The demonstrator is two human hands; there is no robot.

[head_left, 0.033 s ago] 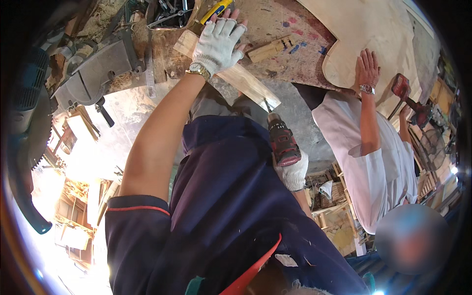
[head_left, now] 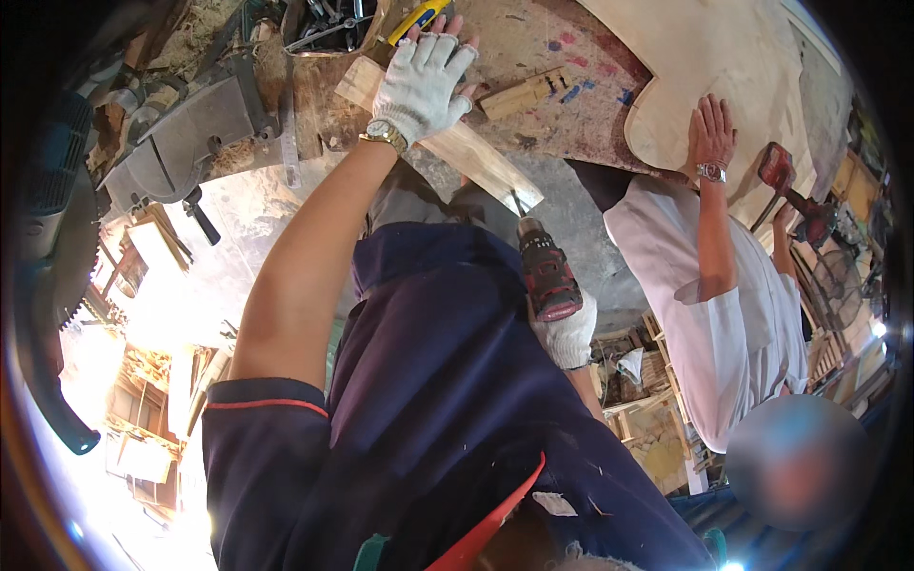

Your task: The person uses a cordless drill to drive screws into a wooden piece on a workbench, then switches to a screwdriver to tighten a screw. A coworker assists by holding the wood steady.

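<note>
Left hand: my gloved left hand [head_left: 422, 84] lies flat, fingers spread, pressing a wooden strip [head_left: 447, 143] onto the workbench [head_left: 533, 57].
Right hand: my gloved right hand [head_left: 569, 335] grips a red-and-black cordless drill [head_left: 545, 271], whose bit points at the strip's near end.
Wooden strip: I see it lying diagonally at the bench edge.
Beside me: another person's bare hand [head_left: 709, 133] rests on a pale plywood sheet [head_left: 705, 57].

Rough wooden strip [head_left: 457, 143], knitted cloth glove [head_left: 419, 81]

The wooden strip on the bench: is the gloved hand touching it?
Touching. The head view shows the left hand pressed flat on the wooden strip.
</note>
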